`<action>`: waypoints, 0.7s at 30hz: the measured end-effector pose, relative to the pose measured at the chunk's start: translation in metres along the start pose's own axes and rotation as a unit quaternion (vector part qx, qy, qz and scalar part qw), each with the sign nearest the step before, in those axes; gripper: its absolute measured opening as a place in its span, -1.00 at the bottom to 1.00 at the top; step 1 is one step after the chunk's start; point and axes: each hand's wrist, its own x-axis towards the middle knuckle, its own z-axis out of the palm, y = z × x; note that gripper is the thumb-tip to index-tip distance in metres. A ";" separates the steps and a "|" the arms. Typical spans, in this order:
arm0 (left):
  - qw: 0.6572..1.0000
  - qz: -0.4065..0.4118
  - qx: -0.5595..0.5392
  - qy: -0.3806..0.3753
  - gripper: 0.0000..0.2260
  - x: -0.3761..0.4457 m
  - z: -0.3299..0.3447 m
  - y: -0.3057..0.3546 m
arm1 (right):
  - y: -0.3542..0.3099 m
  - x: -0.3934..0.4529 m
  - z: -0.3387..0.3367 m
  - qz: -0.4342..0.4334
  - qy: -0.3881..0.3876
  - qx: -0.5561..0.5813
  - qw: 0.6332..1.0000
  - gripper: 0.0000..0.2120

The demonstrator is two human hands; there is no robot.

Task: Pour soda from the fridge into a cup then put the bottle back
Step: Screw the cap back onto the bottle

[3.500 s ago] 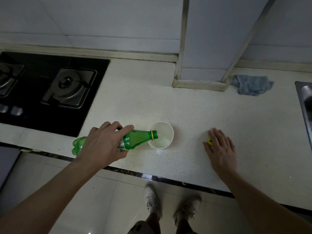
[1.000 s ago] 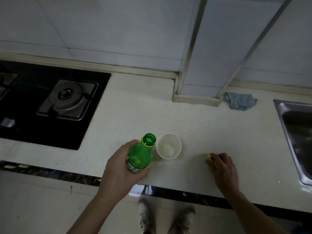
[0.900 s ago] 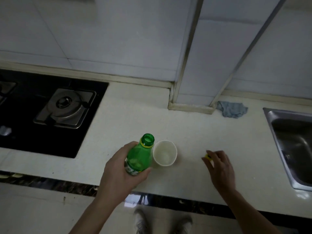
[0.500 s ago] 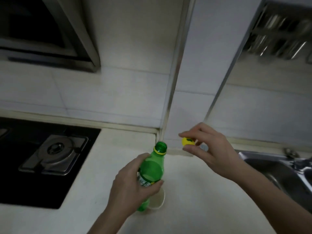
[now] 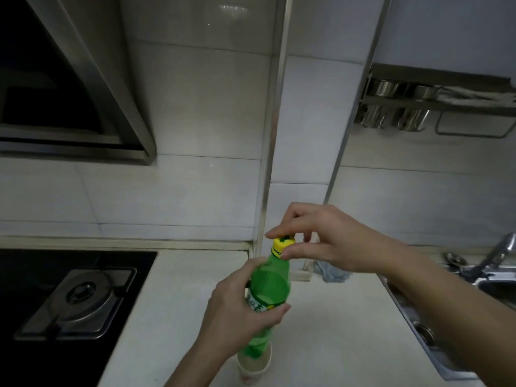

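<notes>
Left hand (image 5: 237, 311) grips the bottle (image 5: 269, 286) around its label at lower centre of the frame, fingers and thumb curled round it; right hand (image 5: 315, 236) pinches the cap (image 5: 283, 244) between thumb and fingers, the cap sitting on the bottle's mouth. From my remote seat I cannot tell whether the cap is screwed tight or only resting there. I see the bottle held upright, raised above the counter (image 5: 335, 317), its base covering part of the cup (image 5: 255, 368), which stands near the bottom edge; the cup's contents are hard to make out in the dim light. My left forearm runs off the bottom of the frame, the right one off the lower right corner. At lower left I see a hob (image 5: 75, 300), cut by the frame edge, and at upper left a hood (image 5: 72, 88), likewise cut off. A cloth (image 5: 332, 273) lies behind the right hand, partly hidden by it. At right, a sink (image 5: 427, 331) and tap (image 5: 499, 252) are cropped by the edge, and a rack (image 5: 435, 107) of metal holders hangs on the wall at upper right, its contents blurred.
</notes>
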 end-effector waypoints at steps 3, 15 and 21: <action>0.999 0.012 -0.026 -0.040 -0.43 0.005 -0.005 0.004 | -0.003 0.000 -0.018 -0.008 -0.042 0.014 0.999 -0.67; 0.980 0.050 -0.081 -0.175 -0.46 0.041 -0.017 0.018 | -0.022 0.009 -0.062 -0.006 -0.097 -0.062 0.993 -0.65; 0.977 0.038 -0.120 -0.172 -0.47 0.046 -0.005 0.017 | -0.016 0.010 -0.066 -0.008 -0.106 -0.069 0.992 -0.70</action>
